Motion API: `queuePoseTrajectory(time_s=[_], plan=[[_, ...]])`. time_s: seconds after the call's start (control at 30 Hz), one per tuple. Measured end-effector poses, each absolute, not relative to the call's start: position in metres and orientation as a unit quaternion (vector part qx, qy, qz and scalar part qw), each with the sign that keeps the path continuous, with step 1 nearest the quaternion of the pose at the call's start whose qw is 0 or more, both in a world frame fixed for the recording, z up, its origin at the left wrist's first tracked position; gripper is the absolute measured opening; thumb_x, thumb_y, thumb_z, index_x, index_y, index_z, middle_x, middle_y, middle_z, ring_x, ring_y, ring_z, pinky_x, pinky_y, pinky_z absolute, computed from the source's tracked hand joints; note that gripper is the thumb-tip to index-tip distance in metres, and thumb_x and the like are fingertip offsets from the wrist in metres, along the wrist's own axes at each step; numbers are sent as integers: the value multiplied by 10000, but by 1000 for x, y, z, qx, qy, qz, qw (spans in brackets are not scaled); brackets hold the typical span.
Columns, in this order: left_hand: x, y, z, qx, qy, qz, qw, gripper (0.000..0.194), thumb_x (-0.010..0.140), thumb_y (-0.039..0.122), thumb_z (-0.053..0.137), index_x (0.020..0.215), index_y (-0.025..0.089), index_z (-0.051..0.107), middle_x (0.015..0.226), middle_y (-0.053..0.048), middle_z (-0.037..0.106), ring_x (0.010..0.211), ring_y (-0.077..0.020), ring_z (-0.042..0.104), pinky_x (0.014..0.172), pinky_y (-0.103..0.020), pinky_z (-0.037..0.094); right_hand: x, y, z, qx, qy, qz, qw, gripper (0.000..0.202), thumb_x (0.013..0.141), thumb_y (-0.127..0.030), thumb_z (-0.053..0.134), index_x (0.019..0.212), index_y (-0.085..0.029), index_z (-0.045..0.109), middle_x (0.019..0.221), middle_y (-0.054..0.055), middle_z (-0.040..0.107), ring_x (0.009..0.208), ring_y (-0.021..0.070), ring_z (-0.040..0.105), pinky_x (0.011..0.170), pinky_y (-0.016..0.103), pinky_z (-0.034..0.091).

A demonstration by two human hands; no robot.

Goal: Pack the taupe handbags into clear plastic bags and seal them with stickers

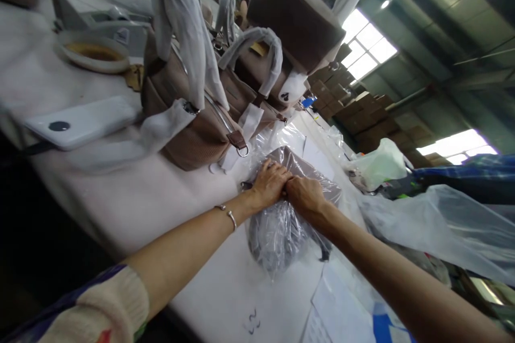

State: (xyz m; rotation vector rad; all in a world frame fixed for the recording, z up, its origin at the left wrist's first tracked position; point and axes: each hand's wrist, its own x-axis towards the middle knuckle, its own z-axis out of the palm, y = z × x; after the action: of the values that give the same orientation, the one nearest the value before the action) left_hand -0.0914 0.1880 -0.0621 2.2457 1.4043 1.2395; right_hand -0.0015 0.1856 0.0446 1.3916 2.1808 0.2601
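Observation:
In the head view a clear plastic bag lies on the white table, with a greyish-brown item inside that looks like a handbag. My left hand, wearing a silver bracelet at the wrist, is closed on the plastic near the middle of the bundle. Right beside it, my right hand makes a fist on the same plastic, its knuckles touching my left fingers. What lies under the fingers is hidden. A brown handbag with white-wrapped handles stands just beyond my left hand.
More wrapped handbags are stacked behind. A white phone-like device and a round dish with brown contents sit at the left. Paper sheets lie in front, plastic sheeting at the right. Cardboard boxes are piled farther back.

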Motion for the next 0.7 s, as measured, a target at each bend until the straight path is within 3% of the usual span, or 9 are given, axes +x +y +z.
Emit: queuePoseTrajectory(time_s=[0.17,0.3,0.43,0.57,0.63,0.7], plan=[[-93,187,-60,759,483,422,114,136,866,236,615,994,188,622,1067,-55,669,1087,-243,547,1122,-471,261,-5,180,42,479,809,167,297,208,945,-142,513,934,-88,714,922,197,724,856,310,711,699,361,521],[-94,189,-59,761,496,402,113,259,784,294,725,990,176,622,1069,-68,663,1094,-264,548,1110,-470,286,4,188,50,470,812,207,277,175,902,-267,634,1002,-131,682,1071,184,677,928,305,671,728,362,512],[-95,190,-60,766,488,404,110,282,754,297,769,977,198,627,1037,-40,655,1093,-260,548,1116,-483,271,39,213,64,489,823,207,203,539,780,-511,742,1186,-183,610,1264,169,583,1144,357,561,911,469,464],[-95,189,-60,765,479,411,128,278,733,258,785,952,203,624,1021,-29,650,1091,-252,547,1125,-490,254,79,226,48,560,820,93,70,949,689,-651,742,1462,-221,395,1547,184,310,1356,383,391,1039,515,389],[-94,188,-58,763,478,413,137,275,730,242,787,948,199,624,1023,-31,650,1089,-249,549,1131,-489,245,90,225,31,560,826,64,23,1031,671,-674,732,1500,-202,341,1575,190,264,1423,389,288,1106,548,308],[-93,188,-55,761,479,413,143,276,725,231,792,944,194,627,1025,-37,651,1091,-251,549,1136,-496,238,98,222,18,547,835,52,-36,1004,666,-684,718,1475,-188,390,1579,183,271,1452,379,227,1151,561,223]])
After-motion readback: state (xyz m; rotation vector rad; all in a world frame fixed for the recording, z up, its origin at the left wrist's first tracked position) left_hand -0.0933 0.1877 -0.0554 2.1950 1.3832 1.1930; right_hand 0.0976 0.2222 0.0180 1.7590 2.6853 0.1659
